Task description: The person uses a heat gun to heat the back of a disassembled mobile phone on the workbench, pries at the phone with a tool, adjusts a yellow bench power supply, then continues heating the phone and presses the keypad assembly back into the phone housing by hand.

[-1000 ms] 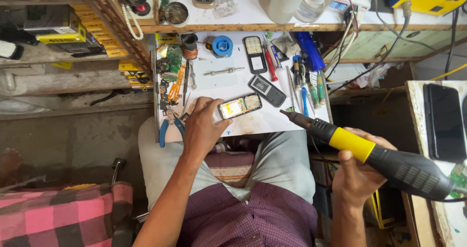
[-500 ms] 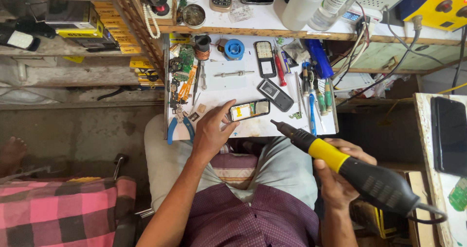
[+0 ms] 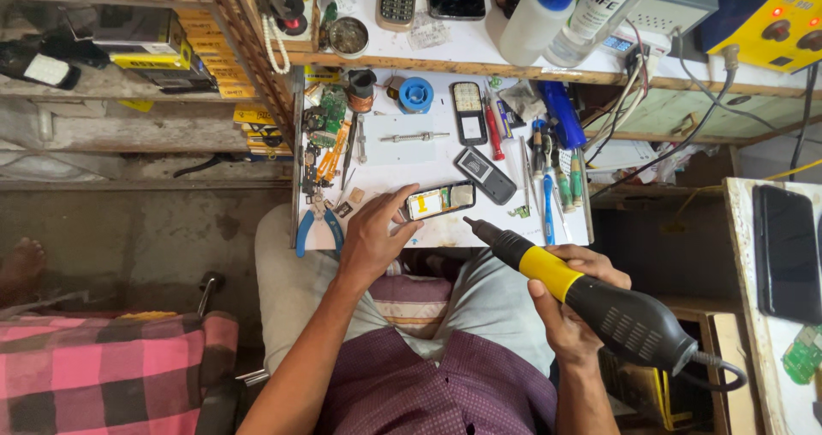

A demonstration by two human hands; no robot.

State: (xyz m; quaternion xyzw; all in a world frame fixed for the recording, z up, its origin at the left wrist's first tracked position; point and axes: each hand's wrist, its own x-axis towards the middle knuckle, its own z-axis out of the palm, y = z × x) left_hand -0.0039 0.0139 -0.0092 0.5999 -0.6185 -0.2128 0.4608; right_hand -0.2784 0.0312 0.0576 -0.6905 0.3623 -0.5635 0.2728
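Head view: left hand point(image 3: 370, 245) pins the opened phone point(image 3: 439, 201) flat on the white counter point(image 3: 385, 169), fingers pressed to its left end, likely to steady it. Right hand point(image 3: 572, 302) is wrapped tight on the black-and-yellow hot-air tool point(image 3: 591, 302), its nozzle angled toward the phone's right end, just short of it. Blue pliers point(image 3: 318, 228) lie left of the left hand; screwdrivers point(image 3: 561, 178) above the right.

Left hand point(image 3: 370, 242) reaches forward, right hand point(image 3: 572, 302) clenched, fingers curled.
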